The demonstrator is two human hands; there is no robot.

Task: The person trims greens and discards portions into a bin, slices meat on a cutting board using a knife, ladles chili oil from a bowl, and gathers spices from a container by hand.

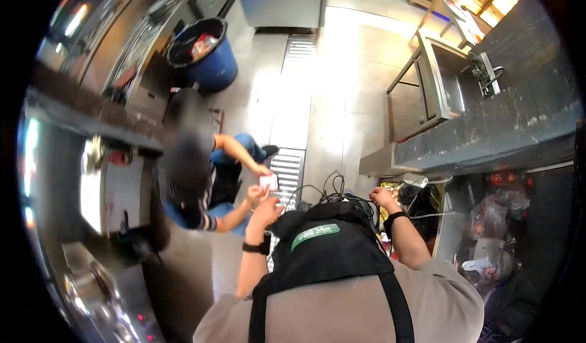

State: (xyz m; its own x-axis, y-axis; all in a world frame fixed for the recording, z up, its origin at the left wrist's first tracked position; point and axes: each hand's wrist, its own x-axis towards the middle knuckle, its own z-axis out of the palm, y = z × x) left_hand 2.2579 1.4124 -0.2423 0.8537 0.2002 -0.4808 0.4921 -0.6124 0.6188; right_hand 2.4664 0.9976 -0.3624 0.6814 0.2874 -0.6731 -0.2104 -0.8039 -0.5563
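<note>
My left hand (pixel 266 212) is raised in front of me, its fingers bent together. What is in them, if anything, is too small to make out. Just beyond it, a crouching co-worker (pixel 189 166) holds a small red-and-white packet (pixel 268 182) between two hands, close to my fingertips. On the other side, my right hand (pixel 383 199) is closed with its fingers curled. Anything it holds is hidden from this angle. Between my hands, black cables (pixel 332 187) loop up beyond my black apron (pixel 332 251).
A blue bin (pixel 210 62) with rubbish stands ahead on the left. A drain grate (pixel 287 172) runs along the tiled floor. To the right are a dark counter (pixel 488 123), a metal-topped table (pixel 442 77) and plastic bags (pixel 491 221). A steel cabinet (pixel 281 1) stands far ahead.
</note>
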